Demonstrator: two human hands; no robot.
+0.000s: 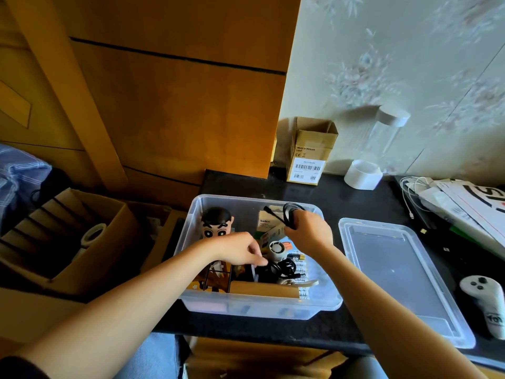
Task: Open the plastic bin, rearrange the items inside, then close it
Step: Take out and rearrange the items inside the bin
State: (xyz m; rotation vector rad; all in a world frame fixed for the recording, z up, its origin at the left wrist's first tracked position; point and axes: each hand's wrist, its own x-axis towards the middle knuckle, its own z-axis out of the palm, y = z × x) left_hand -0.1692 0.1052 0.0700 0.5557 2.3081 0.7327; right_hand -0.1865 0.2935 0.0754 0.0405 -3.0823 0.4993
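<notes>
The clear plastic bin [191,212] stands open on the dark table, and its lid [396,269] lies flat to its right. Inside are a cartoon figure [217,221], a white Belkin box [266,221], a small white fan [274,250], a battery pack [299,265], a wooden piece [262,289] and a loose black cable [281,269]. My right hand [308,231] holds a coiled black cable [289,216] above the bin's far right. My left hand [240,250] reaches into the bin's middle, its fingertips pinching something small by the loose cable.
A cardboard box [308,151] and a white-capped clear tube [382,138] stand at the wall behind. Papers and white cables [448,203] lie at the right, a white controller [483,299] near the table's right front. An open carton with tape rolls [93,233] sits left.
</notes>
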